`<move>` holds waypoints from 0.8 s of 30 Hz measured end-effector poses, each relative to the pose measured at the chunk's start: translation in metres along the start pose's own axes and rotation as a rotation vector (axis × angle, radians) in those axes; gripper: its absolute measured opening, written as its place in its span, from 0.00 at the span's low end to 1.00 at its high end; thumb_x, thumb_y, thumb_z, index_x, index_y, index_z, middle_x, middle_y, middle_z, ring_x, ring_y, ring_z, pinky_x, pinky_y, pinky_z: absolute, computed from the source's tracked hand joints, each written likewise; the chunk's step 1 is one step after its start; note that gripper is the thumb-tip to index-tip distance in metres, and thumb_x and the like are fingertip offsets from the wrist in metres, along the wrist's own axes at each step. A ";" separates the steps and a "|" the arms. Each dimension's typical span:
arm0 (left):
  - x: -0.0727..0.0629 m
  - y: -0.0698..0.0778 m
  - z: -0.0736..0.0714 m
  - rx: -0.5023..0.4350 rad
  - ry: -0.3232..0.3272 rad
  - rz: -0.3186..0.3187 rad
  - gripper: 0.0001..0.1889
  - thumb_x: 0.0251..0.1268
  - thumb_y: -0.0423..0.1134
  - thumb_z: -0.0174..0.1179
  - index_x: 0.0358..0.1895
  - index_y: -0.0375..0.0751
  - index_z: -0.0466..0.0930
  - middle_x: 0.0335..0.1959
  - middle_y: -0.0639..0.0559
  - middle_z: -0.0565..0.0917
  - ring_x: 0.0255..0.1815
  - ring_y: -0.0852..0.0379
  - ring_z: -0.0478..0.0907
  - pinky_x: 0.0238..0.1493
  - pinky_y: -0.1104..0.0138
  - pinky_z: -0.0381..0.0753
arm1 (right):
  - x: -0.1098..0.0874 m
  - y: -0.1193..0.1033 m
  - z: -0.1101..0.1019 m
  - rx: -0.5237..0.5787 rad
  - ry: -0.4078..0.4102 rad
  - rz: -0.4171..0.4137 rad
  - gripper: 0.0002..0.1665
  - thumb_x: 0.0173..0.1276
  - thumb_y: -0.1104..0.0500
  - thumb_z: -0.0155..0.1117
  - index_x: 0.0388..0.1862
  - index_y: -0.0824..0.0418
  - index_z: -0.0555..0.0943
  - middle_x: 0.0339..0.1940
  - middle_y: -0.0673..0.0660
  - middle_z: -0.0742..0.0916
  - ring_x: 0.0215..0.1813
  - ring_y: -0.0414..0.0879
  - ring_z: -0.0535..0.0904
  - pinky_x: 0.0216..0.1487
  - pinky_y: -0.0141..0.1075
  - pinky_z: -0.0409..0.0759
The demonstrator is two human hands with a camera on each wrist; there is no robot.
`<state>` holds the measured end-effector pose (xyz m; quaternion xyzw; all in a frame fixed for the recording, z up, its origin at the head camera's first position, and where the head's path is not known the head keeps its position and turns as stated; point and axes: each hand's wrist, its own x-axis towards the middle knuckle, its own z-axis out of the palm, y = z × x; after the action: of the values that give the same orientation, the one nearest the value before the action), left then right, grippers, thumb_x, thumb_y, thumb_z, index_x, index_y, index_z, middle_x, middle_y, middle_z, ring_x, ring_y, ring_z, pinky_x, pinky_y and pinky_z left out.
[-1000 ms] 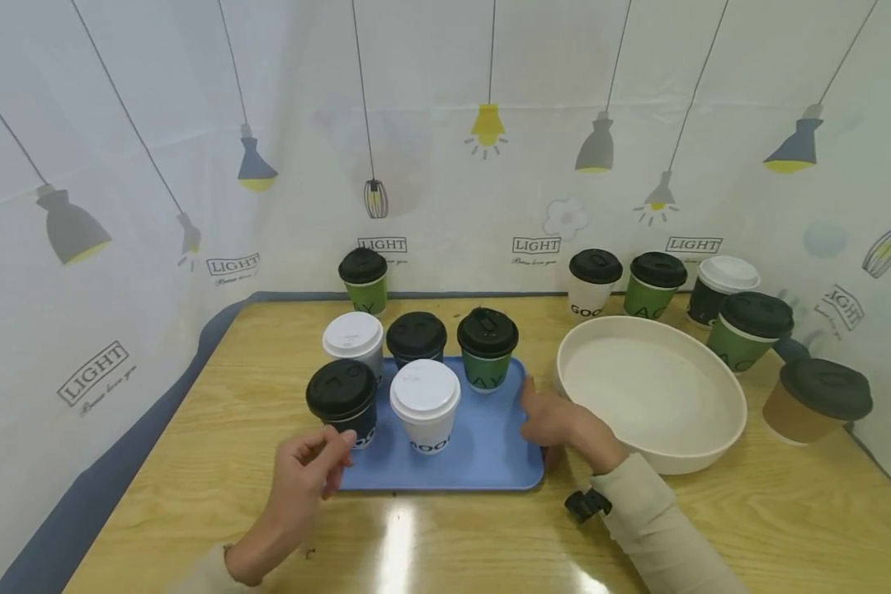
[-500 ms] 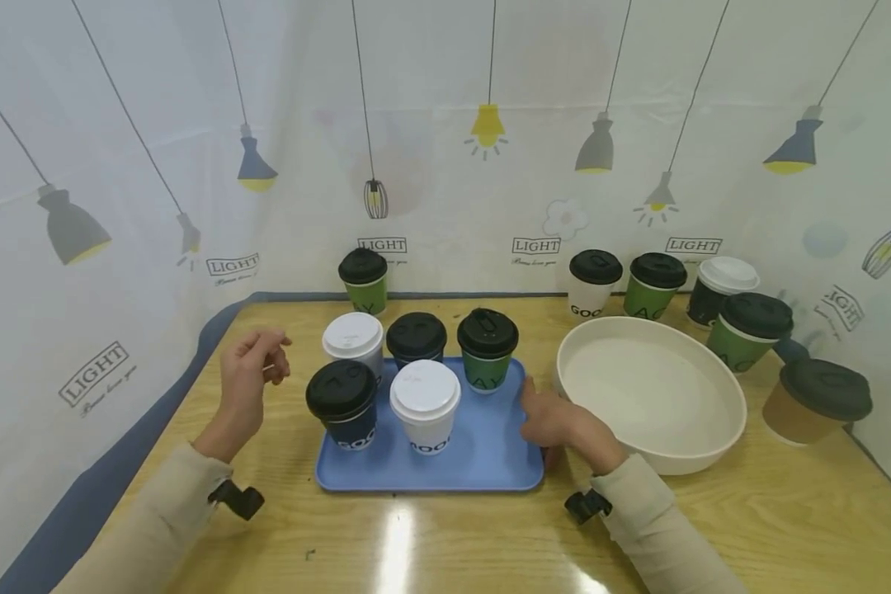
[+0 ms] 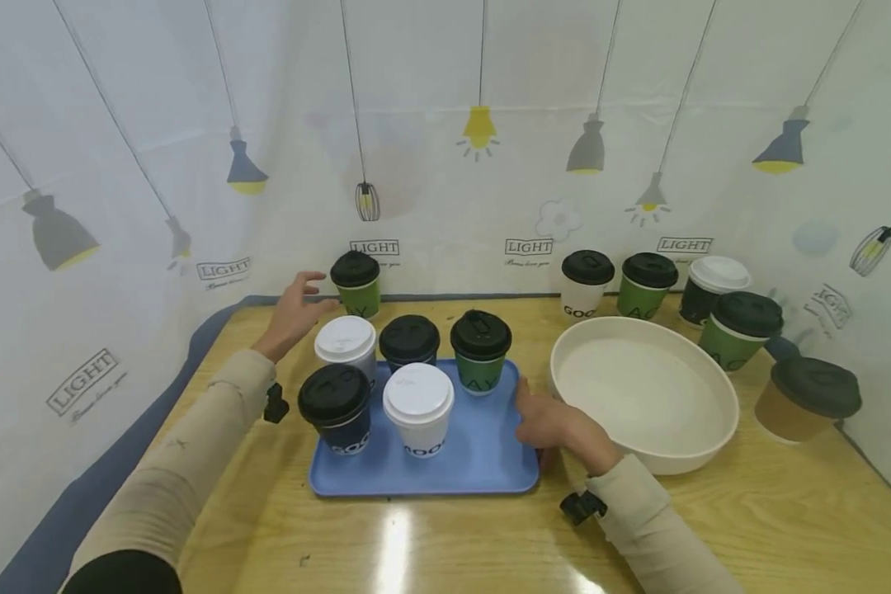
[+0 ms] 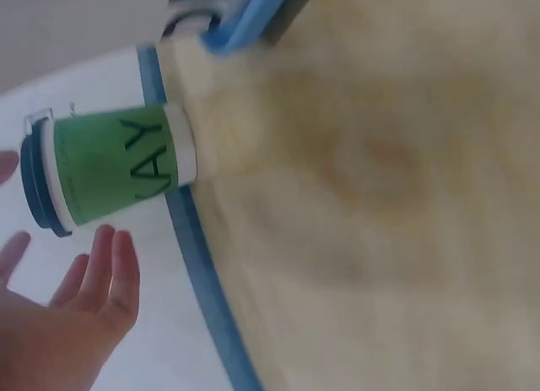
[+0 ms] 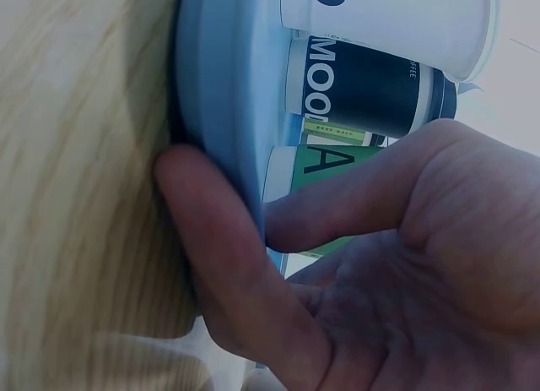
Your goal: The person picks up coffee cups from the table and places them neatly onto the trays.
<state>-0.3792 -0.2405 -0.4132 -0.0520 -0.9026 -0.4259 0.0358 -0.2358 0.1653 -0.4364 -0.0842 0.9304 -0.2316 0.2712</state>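
My left hand point(image 3: 297, 312) reaches toward a green paper coffee cup point(image 3: 360, 299) with a black lid at the back left. Its fingers are spread, and in the left wrist view a gap shows between them and the cup. My right hand point(image 3: 557, 421) pinches the right rim of a blue tray point(image 3: 483, 445), thumb inside and a finger outside. On the tray stand a white cup point(image 3: 419, 412), a dark cup point(image 3: 334, 412), a green cup point(image 3: 481, 355), another black-lidded cup point(image 3: 410, 338) and a white-lidded cup point(image 3: 347, 346) at its back left corner.
A round cream basin point(image 3: 642, 388) stands right of the tray. Behind and beside it are several lidded cups, among them a white cup point(image 3: 585, 285), a green cup point(image 3: 738, 330) and a brown cup point(image 3: 805, 400). A printed curtain point(image 3: 445, 190) hangs behind the wooden table point(image 3: 341, 544).
My left hand has left the dark cup at the tray's front left and moved back to beside the green cup, its fingers opening out. My right hand stays at the tray's rim.
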 end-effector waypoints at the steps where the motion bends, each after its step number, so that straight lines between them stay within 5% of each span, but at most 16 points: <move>1: 0.007 0.001 0.000 0.027 -0.020 0.012 0.37 0.74 0.50 0.59 0.81 0.46 0.56 0.78 0.28 0.61 0.74 0.30 0.68 0.70 0.37 0.73 | 0.000 0.000 0.000 0.002 0.002 -0.002 0.52 0.72 0.66 0.49 0.82 0.73 0.29 0.20 0.60 0.87 0.18 0.47 0.84 0.26 0.35 0.84; 7: 0.037 0.005 0.001 0.203 -0.115 0.098 0.42 0.76 0.49 0.59 0.85 0.48 0.47 0.79 0.25 0.57 0.77 0.28 0.61 0.74 0.35 0.66 | -0.002 0.001 0.000 -0.029 0.022 -0.029 0.52 0.69 0.66 0.50 0.82 0.76 0.32 0.20 0.58 0.85 0.18 0.45 0.81 0.25 0.34 0.80; 13: 0.049 0.010 0.002 0.304 -0.216 0.155 0.43 0.76 0.45 0.61 0.85 0.50 0.45 0.78 0.24 0.58 0.75 0.26 0.60 0.73 0.33 0.66 | -0.001 0.001 -0.001 -0.061 0.029 -0.030 0.53 0.69 0.65 0.51 0.82 0.76 0.33 0.21 0.56 0.82 0.19 0.44 0.77 0.27 0.32 0.75; 24: 0.053 0.013 0.006 0.264 -0.148 0.146 0.38 0.72 0.49 0.66 0.77 0.43 0.59 0.78 0.30 0.63 0.79 0.30 0.60 0.78 0.37 0.62 | 0.002 0.002 0.001 -0.056 0.020 -0.021 0.53 0.70 0.65 0.51 0.82 0.75 0.33 0.18 0.54 0.81 0.18 0.44 0.76 0.24 0.31 0.73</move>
<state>-0.4305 -0.2242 -0.4011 -0.1435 -0.9447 -0.2949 0.0067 -0.2370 0.1662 -0.4386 -0.0994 0.9383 -0.2093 0.2569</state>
